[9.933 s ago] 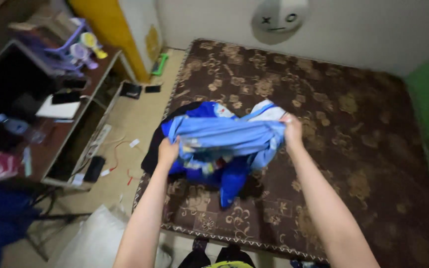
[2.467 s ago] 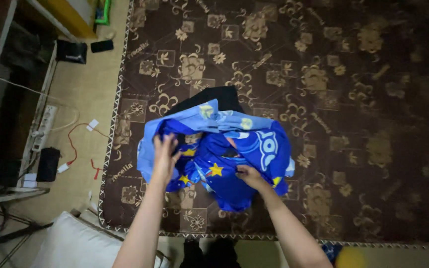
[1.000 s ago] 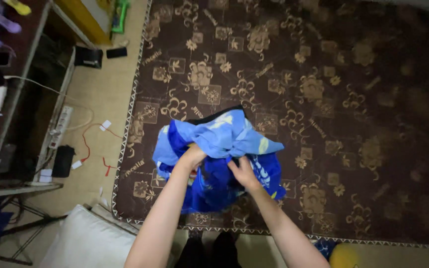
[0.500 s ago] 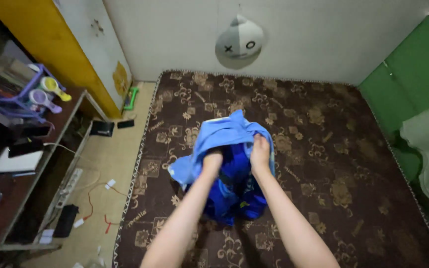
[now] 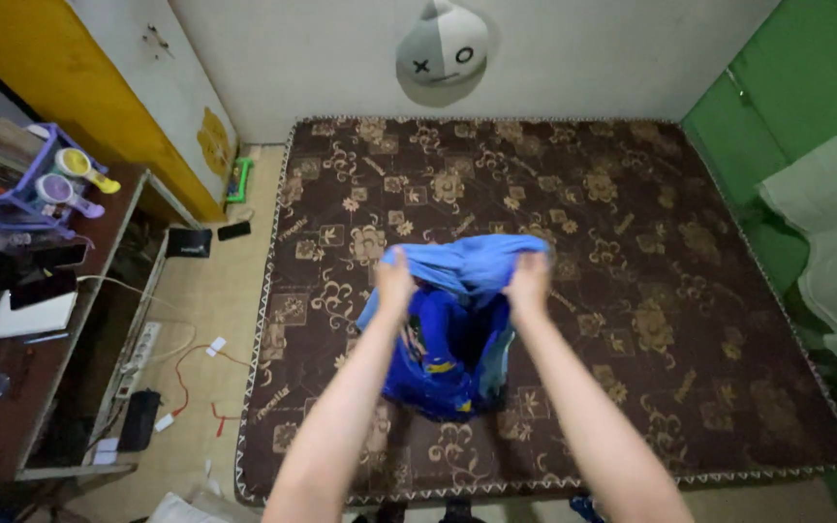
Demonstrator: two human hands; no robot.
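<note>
Since the frame half a second earlier, the two hands have been drawn slightly apart, so that the soft blue printed fabric garment (image 5: 457,329) is now stretched between them along its pale top edge instead of being bunched at one spot. The left hand (image 5: 395,281) is closed around the left end of that edge, and the right hand (image 5: 528,285) is closed around the right end; in both, the cloth is pinched inside curled fingers. The garment is held in the middle of the frame, above the brown quilted mattress with a gold floral pattern (image 5: 632,291). Its light blue upper band is smooth and taut, while the darker blue body hangs below in loose, crumpled folds with small coloured prints. In the upper centre, a round grey plush face cushion (image 5: 443,44) is seen against the white wall. At the left edge, a dark wooden desk (image 5: 21,387) is seen, and a white power strip (image 5: 138,353) lies on the beige tiled floor beside it.
</note>
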